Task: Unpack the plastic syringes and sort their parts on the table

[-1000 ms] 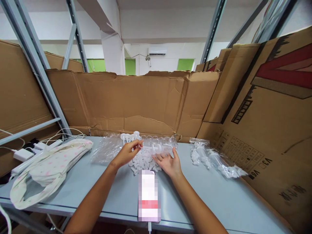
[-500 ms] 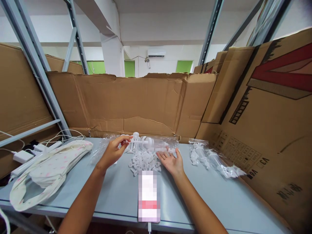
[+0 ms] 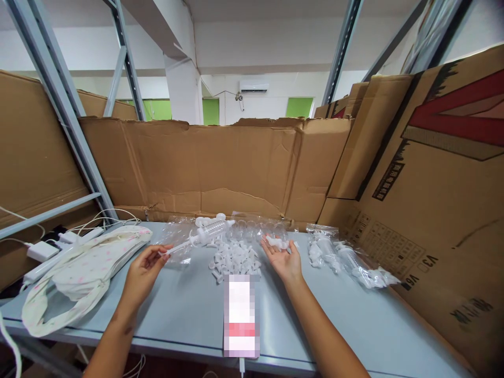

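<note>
The left hand [image 3: 145,270] pinches a clear syringe [image 3: 210,232] by its rod end, apparently leaving the barrel free; the right hand [image 3: 284,262], palm up and spread, cradles white pieces [image 3: 277,242].

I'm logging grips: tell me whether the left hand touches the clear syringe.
Touching: the head view shows the left hand pinching the clear syringe by its thin end.

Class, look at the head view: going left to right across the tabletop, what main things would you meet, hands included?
White cloth bag with pink spots, left hand, clear plastic syringe-like tube, heap of small white plastic pieces, right hand, clear plastic bags of white parts.
</note>
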`<state>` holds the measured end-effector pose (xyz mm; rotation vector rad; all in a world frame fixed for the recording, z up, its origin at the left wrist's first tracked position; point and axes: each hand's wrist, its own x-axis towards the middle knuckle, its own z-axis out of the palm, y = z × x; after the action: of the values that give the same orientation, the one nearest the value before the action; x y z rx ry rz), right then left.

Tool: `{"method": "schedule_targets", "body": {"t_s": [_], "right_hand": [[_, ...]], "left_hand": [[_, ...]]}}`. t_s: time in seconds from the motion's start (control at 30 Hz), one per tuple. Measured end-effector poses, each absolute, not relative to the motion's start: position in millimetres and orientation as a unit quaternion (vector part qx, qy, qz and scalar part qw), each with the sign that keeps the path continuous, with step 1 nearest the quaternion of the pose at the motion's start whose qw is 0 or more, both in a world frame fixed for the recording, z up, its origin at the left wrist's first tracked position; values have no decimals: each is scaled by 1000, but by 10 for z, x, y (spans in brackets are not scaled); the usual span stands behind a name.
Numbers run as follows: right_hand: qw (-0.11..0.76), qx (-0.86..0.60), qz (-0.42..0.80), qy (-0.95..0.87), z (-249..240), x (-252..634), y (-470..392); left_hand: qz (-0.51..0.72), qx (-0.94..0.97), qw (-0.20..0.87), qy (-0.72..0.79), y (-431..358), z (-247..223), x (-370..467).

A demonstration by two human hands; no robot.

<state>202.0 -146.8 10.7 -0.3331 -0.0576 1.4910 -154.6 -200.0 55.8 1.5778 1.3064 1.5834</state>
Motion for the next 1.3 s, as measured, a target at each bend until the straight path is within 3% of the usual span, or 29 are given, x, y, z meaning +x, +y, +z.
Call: {"method": "schedule_targets", "body": {"t_s": [0.47, 0.8, 1.1, 1.3], "right_hand": [[729, -141, 669, -31, 70, 2027, -1463], [731, -154, 664, -35, 96, 2011, -1479], [730, -159, 663, -46, 89, 2018, -1484], [726, -165, 665, -49, 88, 2007, -1484]], "left_hand": [[556, 518, 307, 572, -2529, -103, -1719], [517, 545, 306, 585, -2517, -140, -1605], [417, 630, 168, 633, -2387, -252, -1546], [484, 660, 59, 572, -2386, 4, -1211]]}}
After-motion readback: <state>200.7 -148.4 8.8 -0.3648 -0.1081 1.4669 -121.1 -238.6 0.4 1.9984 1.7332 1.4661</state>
